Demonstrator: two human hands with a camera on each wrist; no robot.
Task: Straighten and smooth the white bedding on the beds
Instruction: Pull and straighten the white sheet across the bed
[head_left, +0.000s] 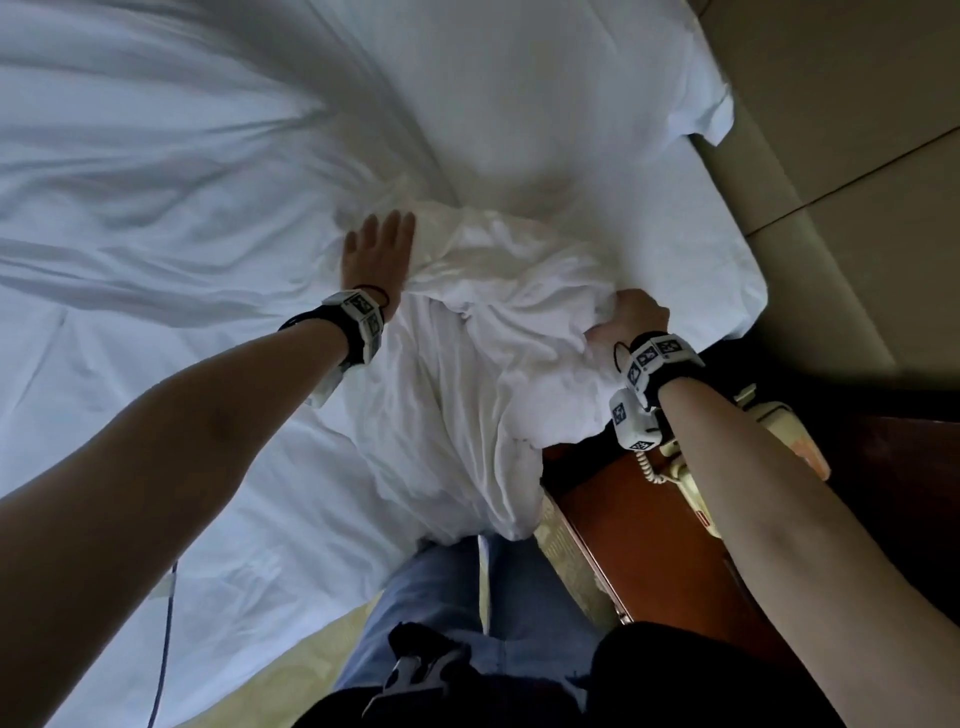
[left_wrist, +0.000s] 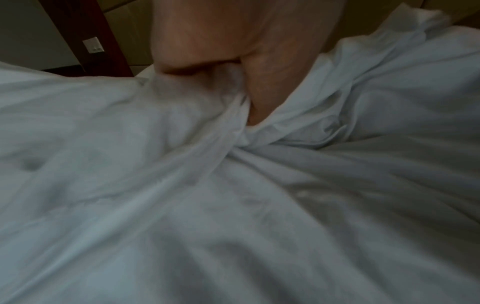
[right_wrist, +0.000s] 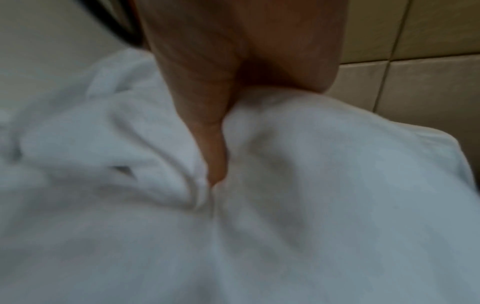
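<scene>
White bedding (head_left: 498, 322) is bunched into a crumpled heap near the bed's right edge, below a white pillow (head_left: 545, 104). My left hand (head_left: 376, 254) lies flat on the heap's left side with straight fingers. In the left wrist view, the thumb of my left hand (left_wrist: 262, 92) is sunk in a fold of the cloth (left_wrist: 233, 205). My right hand (head_left: 631, 317) grips a bunch of the bedding at the heap's right end. The right wrist view is blurred, with my right hand (right_wrist: 233, 51) closed round the cloth (right_wrist: 311, 185) and the thumb pressed into a crease.
The wrinkled white sheet (head_left: 130, 364) spreads to the left. A dark wooden nightstand (head_left: 649, 545) with a cream telephone (head_left: 769, 431) stands right of the bed. A beige padded headboard (head_left: 857, 156) runs along the right. My legs stand at the bed's edge.
</scene>
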